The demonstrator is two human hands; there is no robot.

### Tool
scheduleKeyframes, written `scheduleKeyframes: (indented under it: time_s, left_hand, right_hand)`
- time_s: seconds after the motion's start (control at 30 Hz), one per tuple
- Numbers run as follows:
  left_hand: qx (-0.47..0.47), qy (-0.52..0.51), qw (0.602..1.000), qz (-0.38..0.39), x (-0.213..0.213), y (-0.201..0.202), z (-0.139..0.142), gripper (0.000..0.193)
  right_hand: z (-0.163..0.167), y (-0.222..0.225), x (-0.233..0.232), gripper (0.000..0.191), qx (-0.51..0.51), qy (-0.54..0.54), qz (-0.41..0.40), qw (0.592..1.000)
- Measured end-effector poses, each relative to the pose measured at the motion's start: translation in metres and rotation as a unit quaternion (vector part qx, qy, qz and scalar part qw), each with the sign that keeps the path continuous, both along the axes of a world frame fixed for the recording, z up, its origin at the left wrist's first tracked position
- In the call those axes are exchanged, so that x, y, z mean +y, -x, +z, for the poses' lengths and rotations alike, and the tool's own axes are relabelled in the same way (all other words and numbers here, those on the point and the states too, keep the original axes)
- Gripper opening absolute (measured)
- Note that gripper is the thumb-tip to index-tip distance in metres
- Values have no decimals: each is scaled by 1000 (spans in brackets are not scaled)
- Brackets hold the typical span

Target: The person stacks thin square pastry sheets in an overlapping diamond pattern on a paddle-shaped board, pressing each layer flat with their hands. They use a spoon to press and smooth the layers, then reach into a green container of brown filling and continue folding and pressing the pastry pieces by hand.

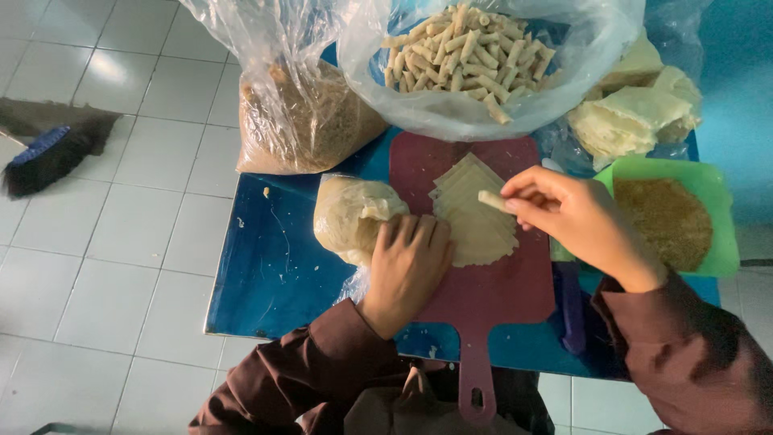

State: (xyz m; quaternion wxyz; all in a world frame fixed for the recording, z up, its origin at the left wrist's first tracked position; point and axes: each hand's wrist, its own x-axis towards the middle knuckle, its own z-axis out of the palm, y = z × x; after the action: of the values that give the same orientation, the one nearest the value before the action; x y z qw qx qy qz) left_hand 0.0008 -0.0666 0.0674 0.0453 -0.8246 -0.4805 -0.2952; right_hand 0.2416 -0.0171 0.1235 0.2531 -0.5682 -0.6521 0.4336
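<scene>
The table's [266, 274] near edge is hidden by brown sleeves, and the top frame edge cuts off both bags. The right hand [576, 217] pinches a small roll [493, 201] between fingertips, just above the wrapper stack [471, 221] on the red board [483, 290] at mid-table. The left hand [407, 262] lies flat, fingers narrow, on the stack's left edge, touching a dough bag [350, 213]. A green tray [708, 201] of crumbs sits at the right edge; a bag of rolls [467, 52] fills the far edge.
</scene>
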Motion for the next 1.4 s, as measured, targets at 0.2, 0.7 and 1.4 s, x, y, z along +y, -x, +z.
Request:
scheduleKeyframes:
  time_s: [0.2,0.7,1.4]
  left_hand:
    - [-21,6,1000,-4,1,3,1,22]
    - [10,0,1000,9,-7,5,1,22]
    - [-7,5,1000,-7,-2,6,3,18]
  right_hand:
    - [40,-9,31,18,78,-74,67,992]
    - [-41,-179,-41,25,-470,-250,-225,816]
    - [-1,-132,37,19,-424,-318,49,847]
